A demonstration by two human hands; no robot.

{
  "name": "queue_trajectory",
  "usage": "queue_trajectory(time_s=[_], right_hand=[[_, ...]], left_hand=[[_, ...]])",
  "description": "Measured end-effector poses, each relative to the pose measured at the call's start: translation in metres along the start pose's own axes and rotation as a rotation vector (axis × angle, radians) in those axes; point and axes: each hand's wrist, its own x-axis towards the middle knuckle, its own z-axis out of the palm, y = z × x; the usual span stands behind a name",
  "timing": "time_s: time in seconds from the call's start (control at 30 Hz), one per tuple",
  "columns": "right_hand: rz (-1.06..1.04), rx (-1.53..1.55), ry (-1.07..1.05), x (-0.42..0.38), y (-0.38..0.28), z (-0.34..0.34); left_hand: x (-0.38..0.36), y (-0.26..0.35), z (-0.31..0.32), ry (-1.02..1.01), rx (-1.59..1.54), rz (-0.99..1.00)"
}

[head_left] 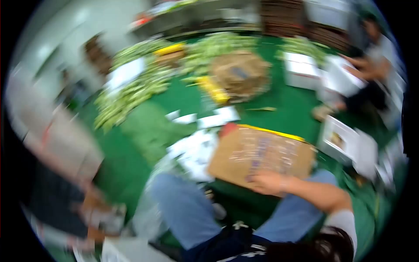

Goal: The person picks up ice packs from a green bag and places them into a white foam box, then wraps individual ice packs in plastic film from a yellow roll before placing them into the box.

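Observation:
My right hand (267,182) is at the near edge of a brown cardboard box (235,153), just over my right knee. Its fingers look curled together, but blur hides whether they grip the box edge or something small. Clear tape and dark print cross the top of the box, and a yellow strip (273,132) runs along its far edge. Left of the box, a loose pile of white paper-like pieces (196,153) lies on the floor. My left hand is out of view.
Long green vegetables (144,89) lie heaped on the green floor (292,113). Beyond the box stands a brown paper-wrapped bundle (240,74). An open white foam box (336,142) sits at right. Further back, another person (375,61) sits handling a white box (340,78).

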Motion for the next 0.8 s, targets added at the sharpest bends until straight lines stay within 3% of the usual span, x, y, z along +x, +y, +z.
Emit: queue_trajectory(time_s=[0.07, 0.13, 0.17, 0.23, 0.27, 0.4, 0.43, 0.53, 0.57, 0.63, 0.67, 0.73, 0.8], right_hand=[[-0.024, 0.045, 0.027, 0.006, -0.003, -0.018], [0.030, 0.402, 0.231, 0.010, -0.041, -0.059], [0.099, 0.583, 0.334, 0.009, -0.066, -0.078], [-0.121, 0.700, 0.585, 0.012, -0.107, -0.129], [-0.294, 0.722, 0.727, 0.010, -0.133, -0.157], [-0.722, 0.044, 1.386, -0.008, -0.198, -0.249], [-0.777, -0.130, 1.462, -0.016, -0.205, -0.270], [-0.761, -0.535, 1.473, -0.033, -0.220, -0.325], [-0.731, -0.629, 1.463, -0.040, -0.224, -0.335], [-0.627, -0.761, 1.398, -0.050, -0.226, -0.350], [-0.579, -0.784, 1.369, -0.050, -0.225, -0.356], [-0.512, -0.878, 1.297, -0.049, -0.226, -0.365], [-0.457, -0.923, 1.242, -0.045, -0.225, -0.367]], left_hand=[[-0.029, -0.098, 0.020, 0.128, 0.196, 0.087], [-0.031, 0.006, -0.052, 0.088, -0.029, -0.281], [-0.027, 0.018, -0.065, 0.108, -0.028, -0.323], [-0.008, 0.041, -0.074, 0.494, 0.090, -0.069], [0.006, 0.058, -0.087, 0.503, 0.100, -0.073], [0.047, 0.115, -0.102, 0.465, -0.290, 0.142], [0.050, 0.129, -0.097, 0.433, -0.415, 0.192], [0.020, 0.172, -0.093, 0.306, -0.500, 0.317], [0.033, 0.188, -0.078, 0.364, -0.497, 0.405], [0.021, 0.205, -0.067, 0.143, -0.456, 0.352], [0.014, 0.218, -0.076, 0.088, -0.620, 0.343], [0.009, 0.241, -0.096, 0.097, -0.698, 0.480], [0.013, 0.247, -0.080, -0.081, -0.783, 0.350]])
